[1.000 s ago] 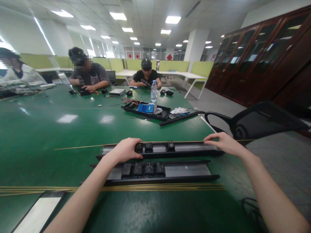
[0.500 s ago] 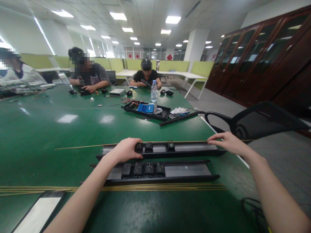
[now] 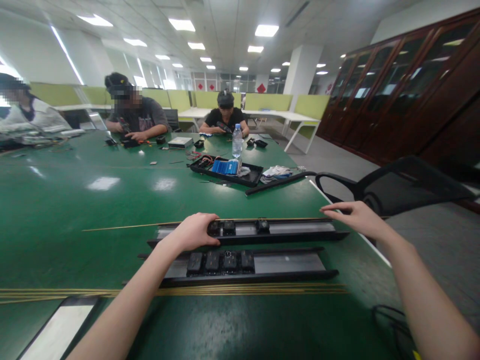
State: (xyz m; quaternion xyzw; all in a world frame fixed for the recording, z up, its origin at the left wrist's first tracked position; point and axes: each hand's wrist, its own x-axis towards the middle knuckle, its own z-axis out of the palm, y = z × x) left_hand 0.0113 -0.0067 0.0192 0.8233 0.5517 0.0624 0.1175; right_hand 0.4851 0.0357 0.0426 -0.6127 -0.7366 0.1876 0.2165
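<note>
My left hand [image 3: 195, 231] is closed across the far black channel [image 3: 300, 227], near its left end, thumb on the near wall and fingers over the far one. Several small black blocks [image 3: 262, 226] sit inside that channel. Along its far edge runs a thin brass-coloured rod [image 3: 123, 228], sticking out past the left end. My right hand [image 3: 354, 217] hovers by the channel's right end, fingers stretched out, with nothing visible in them. In front lies a second black channel [image 3: 288, 264] holding several larger black blocks [image 3: 212, 262].
Several thin rods [image 3: 262, 289] lie along the near side. A white-topped panel [image 3: 56, 327] is at the lower left. Farther back are a black tray [image 3: 255, 175], a water bottle [image 3: 237, 142] and a black strip [image 3: 275, 184]. A chair [image 3: 405, 187] stands at right; people sit across the table.
My right hand has opened and lifted slightly from the rod at the channel's right end. My left hand stays in place on the channel.
</note>
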